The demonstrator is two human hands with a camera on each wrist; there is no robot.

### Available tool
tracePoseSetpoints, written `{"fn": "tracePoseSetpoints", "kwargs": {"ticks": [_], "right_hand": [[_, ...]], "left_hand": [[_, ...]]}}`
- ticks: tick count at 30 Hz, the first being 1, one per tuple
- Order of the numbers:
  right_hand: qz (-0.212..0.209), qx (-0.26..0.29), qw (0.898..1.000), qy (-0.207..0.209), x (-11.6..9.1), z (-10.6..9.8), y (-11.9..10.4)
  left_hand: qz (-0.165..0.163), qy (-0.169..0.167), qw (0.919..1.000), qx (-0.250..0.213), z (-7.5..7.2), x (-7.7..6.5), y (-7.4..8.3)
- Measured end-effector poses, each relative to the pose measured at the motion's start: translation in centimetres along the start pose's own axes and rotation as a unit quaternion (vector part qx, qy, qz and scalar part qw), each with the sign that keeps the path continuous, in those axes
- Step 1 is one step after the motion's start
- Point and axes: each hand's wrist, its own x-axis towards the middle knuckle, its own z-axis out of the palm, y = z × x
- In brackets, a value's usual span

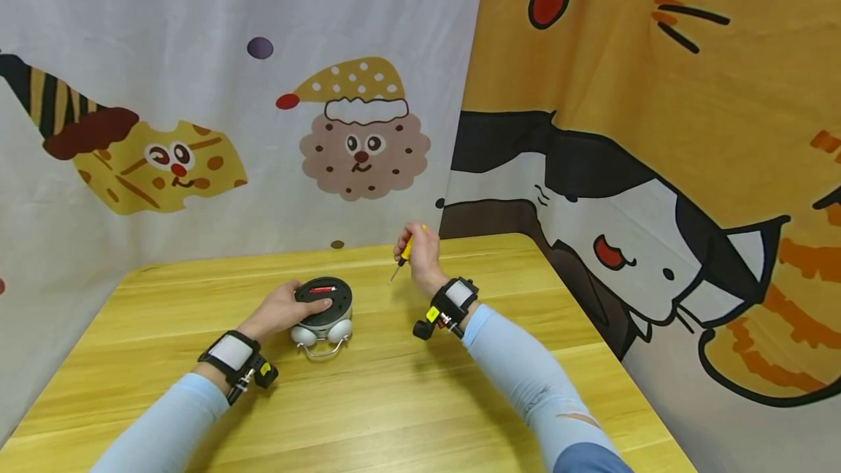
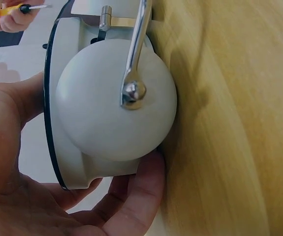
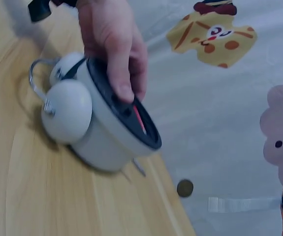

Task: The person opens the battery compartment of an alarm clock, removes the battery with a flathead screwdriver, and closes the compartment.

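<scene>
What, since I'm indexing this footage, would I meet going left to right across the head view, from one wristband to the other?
Left wristband → left hand → alarm clock → screwdriver → right hand → right wristband.

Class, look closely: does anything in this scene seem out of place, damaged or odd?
The alarm clock rests with its back uppermost, odd because clocks normally stand facing outward; the left hand grips it. The right sleeve shows a slit, perhaps a tear.

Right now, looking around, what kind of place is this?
Maybe a little indoor work corner: cartoon-printed cloth hangs behind a wood-grain table, and the right hand holds a yellow-handled screwdriver.
</scene>
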Motion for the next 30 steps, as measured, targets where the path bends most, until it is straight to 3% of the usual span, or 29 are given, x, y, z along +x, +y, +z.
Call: {"fn": "tracePoseSetpoints", "kwargs": {"ticks": [12, 19, 22, 30], "right_hand": [[0.035, 0.061, 0.995, -0.064, -0.6, 3.1, 0.1], [0.024, 0.096, 0.989, -0.112, -0.7, 4.6, 1.0], [0.020, 0.099, 0.989, -0.104, -0.8, 5.3, 1.3], [0.015, 0.097, 0.995, -0.033, -0.5, 7.1, 2.0]], "left_hand": [[-0.009, 0.000, 0.9999, 0.008, -0.2, 0.0, 0.1], [-0.011, 0.001, 0.9999, 0.004, 0.1, 0.1, 0.3], [-0.013, 0.000, 0.9999, 0.003, 0.1, 0.0, 0.4], [-0.012, 0.000, 0.9999, -0.001, 0.1, 0.0, 0.6]]}}
